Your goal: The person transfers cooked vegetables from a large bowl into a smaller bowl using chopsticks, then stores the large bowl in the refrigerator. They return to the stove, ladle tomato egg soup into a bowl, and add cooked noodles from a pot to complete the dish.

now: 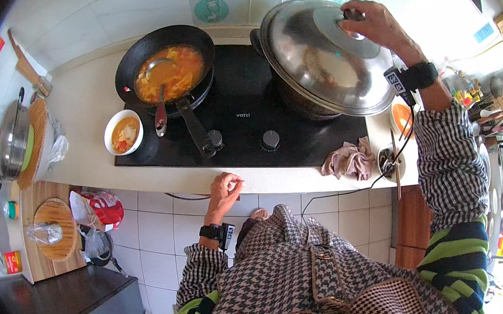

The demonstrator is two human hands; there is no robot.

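My right hand [375, 28] grips the dark knob of a domed metal lid [310, 62], which sits tilted over a large dark pot [296, 100] on the right burner of the black cooktop [247, 143]. Near the counter's front edge, my left hand [227, 187] has its fingers curled together; whether something small is between them cannot be told. On the left burner stands a black wok [123, 71] of orange-red soup [182, 77] with a metal ladle [160, 109] in it. A white bowl [106, 138] of similar soup is left of the wok.
A crumpled cloth [351, 160] lies at the cooktop's front right corner. Beside it are a small bowl [400, 170] with chopsticks [396, 161] and an orange-filled bowl [401, 114]. The wok handle [196, 131] points towards me. A cable hangs from my right wrist.
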